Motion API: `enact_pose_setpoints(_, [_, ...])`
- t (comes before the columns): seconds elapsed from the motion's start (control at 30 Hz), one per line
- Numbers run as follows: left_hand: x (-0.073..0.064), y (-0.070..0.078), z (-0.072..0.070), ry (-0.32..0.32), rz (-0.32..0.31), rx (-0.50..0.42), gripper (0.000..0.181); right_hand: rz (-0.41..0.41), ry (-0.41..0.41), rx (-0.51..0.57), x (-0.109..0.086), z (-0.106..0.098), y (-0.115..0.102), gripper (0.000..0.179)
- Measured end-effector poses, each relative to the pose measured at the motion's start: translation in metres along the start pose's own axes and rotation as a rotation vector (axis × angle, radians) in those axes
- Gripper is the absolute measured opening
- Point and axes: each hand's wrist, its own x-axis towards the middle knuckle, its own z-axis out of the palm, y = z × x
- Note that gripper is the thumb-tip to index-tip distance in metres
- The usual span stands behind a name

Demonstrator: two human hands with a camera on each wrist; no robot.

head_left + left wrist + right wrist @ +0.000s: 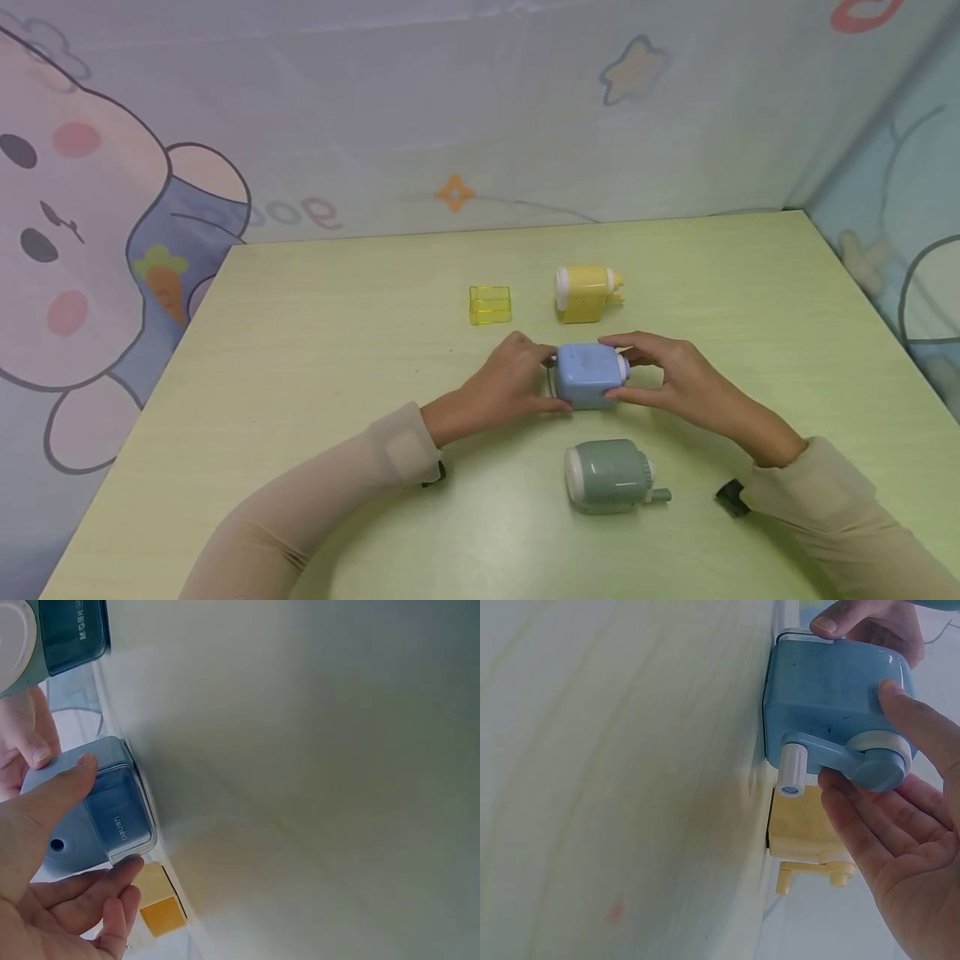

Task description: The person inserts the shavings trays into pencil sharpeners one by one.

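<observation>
A blue hand-crank pencil sharpener is on the table between both hands. My left hand grips its end with the pencil hole, thumb on one side and fingers on the other. That end also carries a see-through shavings drawer, seated in the body. At the crank end, my right hand holds the body between thumb and fingers. The crank handle hangs beside the right fingers, plainly seen in the right wrist view.
A yellow pencil sharpener stands just behind the blue one. To its left lies a see-through yellow drawer. Nearer the front is a green pencil sharpener, between the forearms. A printed cloth hangs behind the table.
</observation>
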Motion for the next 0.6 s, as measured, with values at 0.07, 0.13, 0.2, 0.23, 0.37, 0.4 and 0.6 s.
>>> enact_pose_setpoints(0.07, [0.0003,0.0006,0.0001,-0.003,-0.003,0.003,0.073,-0.003,0.001,0.001,0.0001,0.0000,0.0004,0.062])
enact_pose_setpoints(0.13, [0.0004,0.0009,0.0004,-0.005,-0.006,0.005,0.076,-0.004,0.001,-0.001,0.0000,0.0001,0.0008,0.062])
enact_pose_setpoints(0.2, [0.0005,0.0014,0.0005,-0.007,-0.006,0.012,0.078,-0.004,0.002,-0.006,0.0000,0.0002,0.0010,0.062])
enact_pose_setpoints(0.23, [0.0006,0.0014,0.0007,-0.007,-0.006,0.015,0.079,-0.004,0.002,-0.007,0.0000,0.0002,0.0011,0.062])
enact_pose_setpoints(0.37, [0.0008,0.0026,0.0014,-0.009,-0.005,0.037,0.082,0.005,0.001,-0.001,-0.0003,0.0001,0.0007,0.062])
enact_pose_setpoints(0.4, [0.0006,0.0031,0.0016,-0.010,-0.007,0.042,0.084,0.009,0.001,0.001,-0.0005,0.0000,0.0005,0.062])
enact_pose_setpoints(0.6, [-0.0004,0.0056,0.0033,-0.010,-0.017,0.056,0.093,0.017,0.005,0.007,-0.0009,0.0005,0.0002,0.062])
